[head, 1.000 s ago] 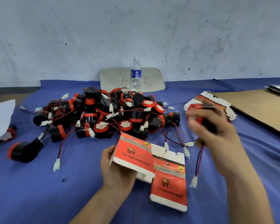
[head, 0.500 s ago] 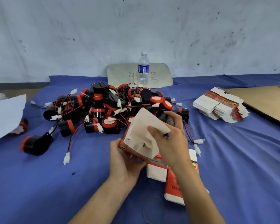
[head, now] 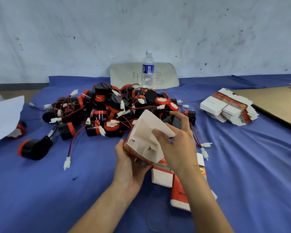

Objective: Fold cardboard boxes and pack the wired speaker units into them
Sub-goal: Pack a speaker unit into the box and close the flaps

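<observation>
The box (head: 144,140) is held up off the blue cloth (head: 57,190) with its white flaps open. The left hand (head: 131,163) curls round its red bottom corner. The right hand (head: 178,143) grips the top flap, thumb on the white side and fingers bent behind it. Right behind the box is one big pile of speaker units (head: 107,113), black and red and too tangled to count. Below the box lies one flat box (head: 163,177), half hidden by the right arm, and one rubber band (head: 158,216). Left of the box sit two loose ones: the near speaker (head: 34,148), and the far speaker (head: 19,130) tucked under one white sheet (head: 5,120). Right of the box is one stack of flat boxes (head: 228,106). Far behind the box stands one water bottle (head: 148,69).
</observation>
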Demonstrator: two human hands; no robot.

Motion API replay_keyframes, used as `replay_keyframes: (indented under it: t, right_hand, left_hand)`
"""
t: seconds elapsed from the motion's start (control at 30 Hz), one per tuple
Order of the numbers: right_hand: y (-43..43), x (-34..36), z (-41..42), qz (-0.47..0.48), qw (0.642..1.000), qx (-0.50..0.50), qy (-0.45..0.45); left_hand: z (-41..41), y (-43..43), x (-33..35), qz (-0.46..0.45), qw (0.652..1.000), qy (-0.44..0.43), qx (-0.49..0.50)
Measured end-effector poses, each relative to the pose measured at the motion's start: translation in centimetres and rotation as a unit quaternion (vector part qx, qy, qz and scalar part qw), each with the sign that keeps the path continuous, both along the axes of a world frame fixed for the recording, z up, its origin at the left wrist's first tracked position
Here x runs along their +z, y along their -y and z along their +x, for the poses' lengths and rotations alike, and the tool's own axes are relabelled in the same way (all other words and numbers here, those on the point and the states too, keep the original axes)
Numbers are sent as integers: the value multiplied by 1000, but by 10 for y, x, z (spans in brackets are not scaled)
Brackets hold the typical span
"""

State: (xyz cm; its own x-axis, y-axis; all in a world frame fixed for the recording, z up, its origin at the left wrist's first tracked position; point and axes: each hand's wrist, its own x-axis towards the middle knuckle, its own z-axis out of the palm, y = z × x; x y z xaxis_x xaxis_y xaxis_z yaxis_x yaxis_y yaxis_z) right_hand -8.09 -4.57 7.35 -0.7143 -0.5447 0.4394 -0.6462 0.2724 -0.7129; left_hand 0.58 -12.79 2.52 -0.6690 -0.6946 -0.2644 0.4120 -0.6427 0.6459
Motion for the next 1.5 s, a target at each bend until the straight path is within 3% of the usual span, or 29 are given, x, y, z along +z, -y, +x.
replay_keyframes:
  t: [0.23,0.53,0.8,1.1,1.27,1.37,1.5]
  right_hand:
    - [-4,-4,-8,10,999,41,34]
    - [-11,-4,-17,17,992,14,120]
    - [-16,-13,-32,6,948,110,299]
    - [-8,-17,-31,-28,956,78,283]
    - [-6,-16,-22,-52,948,97,300]
    - [-6,-8,-17,-124,958,93,242]
    - [-13,4,-18,-127,972,109,166]
  left_hand:
    - [4,-5,9,17,1000,-21,-9]
    - [14,-10,21,-97,985,-72,-126]
    - [11,-22,18,-199,972,-108,-53]
    - [13,-25,18,-254,963,-95,-14]
    - [12,-16,16,-162,981,-91,-50]
    - [16,-7,17,-92,984,-83,-126]
    - [18,-1,17,-19,980,-92,-175]
